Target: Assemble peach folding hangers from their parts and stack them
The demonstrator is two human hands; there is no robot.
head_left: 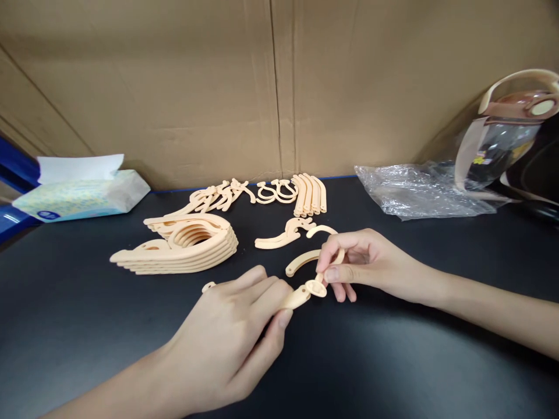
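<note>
My left hand (pixel 236 331) is closed around a beige plastic hanger piece (pixel 297 298); its holed end pokes out past my thumb, and most of it is hidden under the fingers. Between the thumb and fingers of my right hand (pixel 356 265) is a beige hanger hook (pixel 316 287) with an oval base. That base meets or overlaps the end of the left piece; whether they are joined I cannot tell. Just beyond my right hand lie a curved hanger arm (pixel 301 263) and a small hanger centre piece (pixel 286 234).
A stack of beige hanger parts (pixel 183 253) stands at left. Farther back are jumbled pieces (pixel 216 195), several hooks (pixel 277 192) and a row of curved arms (pixel 311 195). A tissue pack (pixel 82 195), a clear plastic bag (pixel 414 192) and a bottle (pixel 502 142) flank them, before a cardboard wall (pixel 196 87).
</note>
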